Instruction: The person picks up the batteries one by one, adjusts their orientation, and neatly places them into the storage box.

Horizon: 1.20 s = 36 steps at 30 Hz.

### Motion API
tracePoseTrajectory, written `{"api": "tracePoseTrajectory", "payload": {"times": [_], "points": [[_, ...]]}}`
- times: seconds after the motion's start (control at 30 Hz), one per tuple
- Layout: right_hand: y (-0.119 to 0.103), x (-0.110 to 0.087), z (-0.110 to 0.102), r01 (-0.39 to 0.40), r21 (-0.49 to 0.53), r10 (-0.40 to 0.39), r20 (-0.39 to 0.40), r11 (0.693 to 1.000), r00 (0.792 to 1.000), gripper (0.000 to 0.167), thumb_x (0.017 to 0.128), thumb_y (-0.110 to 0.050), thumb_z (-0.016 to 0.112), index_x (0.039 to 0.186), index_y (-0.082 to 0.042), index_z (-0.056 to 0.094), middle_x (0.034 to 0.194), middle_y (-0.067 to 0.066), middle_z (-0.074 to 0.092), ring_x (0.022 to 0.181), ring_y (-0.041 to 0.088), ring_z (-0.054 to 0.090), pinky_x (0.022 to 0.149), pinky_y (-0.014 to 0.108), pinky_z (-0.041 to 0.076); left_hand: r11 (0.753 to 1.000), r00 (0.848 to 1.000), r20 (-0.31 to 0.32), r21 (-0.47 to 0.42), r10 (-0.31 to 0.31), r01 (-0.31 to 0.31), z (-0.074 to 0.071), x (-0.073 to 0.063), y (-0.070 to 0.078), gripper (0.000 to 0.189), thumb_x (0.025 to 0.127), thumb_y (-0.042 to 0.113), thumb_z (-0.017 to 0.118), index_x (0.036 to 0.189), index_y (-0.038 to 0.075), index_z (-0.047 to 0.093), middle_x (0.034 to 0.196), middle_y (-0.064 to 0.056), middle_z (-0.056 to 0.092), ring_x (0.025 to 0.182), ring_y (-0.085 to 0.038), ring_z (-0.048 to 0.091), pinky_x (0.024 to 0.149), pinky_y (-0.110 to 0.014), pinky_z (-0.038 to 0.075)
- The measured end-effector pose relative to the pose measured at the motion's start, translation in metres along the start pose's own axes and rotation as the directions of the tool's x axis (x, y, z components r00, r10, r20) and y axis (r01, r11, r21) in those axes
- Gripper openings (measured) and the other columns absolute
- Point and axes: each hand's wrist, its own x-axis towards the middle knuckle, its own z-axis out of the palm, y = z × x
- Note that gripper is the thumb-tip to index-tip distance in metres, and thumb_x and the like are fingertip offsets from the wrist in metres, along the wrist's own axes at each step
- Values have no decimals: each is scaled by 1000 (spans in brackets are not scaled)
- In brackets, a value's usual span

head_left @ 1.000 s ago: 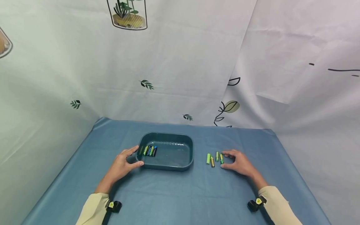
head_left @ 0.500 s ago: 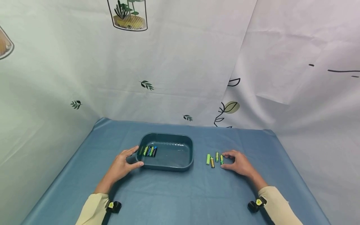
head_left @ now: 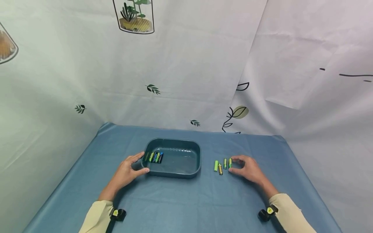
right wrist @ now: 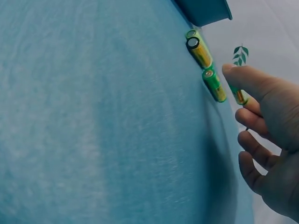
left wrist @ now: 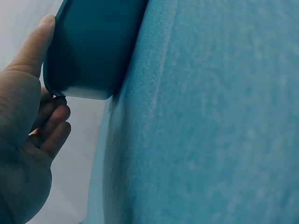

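A dark teal rectangular dish (head_left: 180, 161) stands on the table, with several batteries (head_left: 155, 157) side by side at its left end. My left hand (head_left: 125, 170) holds the dish's left end, the thumb at the near corner of the rim and the fingers farther back. On the right, my right hand (head_left: 247, 168) pinches a green and gold battery (right wrist: 240, 96) between thumb and forefinger, slightly off the cloth. Left of it lie a green-gold battery (head_left: 225, 163), a gold battery with a dark end (head_left: 220, 169) and a light green battery (head_left: 216, 166).
Blue cloth (head_left: 186, 204) covers the table. A pale printed fabric backdrop (head_left: 186, 64) rises behind and at both sides. A small dark camera is strapped to each wrist. The dish wall (right wrist: 205, 9) shows beyond the loose batteries in the right wrist view.
The battery in my right hand has come up slightly and stands a little more upright. My left hand and the dish hold their place; the head view has tilted up slightly.
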Motion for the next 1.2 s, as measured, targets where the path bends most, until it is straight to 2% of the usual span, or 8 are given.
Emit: {"api": "tracePoseTrajectory", "payload": {"times": [0.17, 0.53, 0.8, 1.2], "points": [[-10, 2, -8, 15, 5, -14, -43, 1000, 999, 49, 82, -38, 88, 122, -13, 74, 115, 6, 73, 101, 26, 67, 79, 48, 55, 1000, 1000, -4, -1, -3, 3, 0, 0, 1, 85, 84, 37, 85, 153, 6, 48, 154, -24, 46, 136, -49, 45, 101, -70, 41], [-45, 11, -21, 65, -11, -66, -111, 998, 992, 51, 84, -42, 86, 126, -17, 73, 119, 6, 72, 100, 29, 67, 77, 45, 56, 1000, 1000, -5, -1, 0, 0, 1, 0, -1, 86, 84, 41, 85, 154, 7, 48, 154, -24, 46, 137, -49, 45, 101, -70, 41], [-76, 25, -23, 65, 11, -63, -86, 998, 994, 54, 83, -47, 85, 128, -20, 71, 121, 4, 70, 104, 32, 67, 78, 47, 56, 1000, 1000, 1, 3, 1, -1, 0, 0, -2, 86, 85, 43, 84, 154, 7, 47, 155, -24, 46, 137, -48, 44, 100, -70, 42], [-109, 49, -6, 107, 51, -104, -69, 993, 992, 52, 82, -44, 86, 126, -21, 73, 121, 3, 71, 102, 26, 67, 76, 43, 55, 1000, 1000, 10, 11, -6, 6, 0, 2, -1, 85, 85, 41, 85, 153, 7, 48, 155, -24, 46, 137, -49, 44, 101, -70, 41]]}}
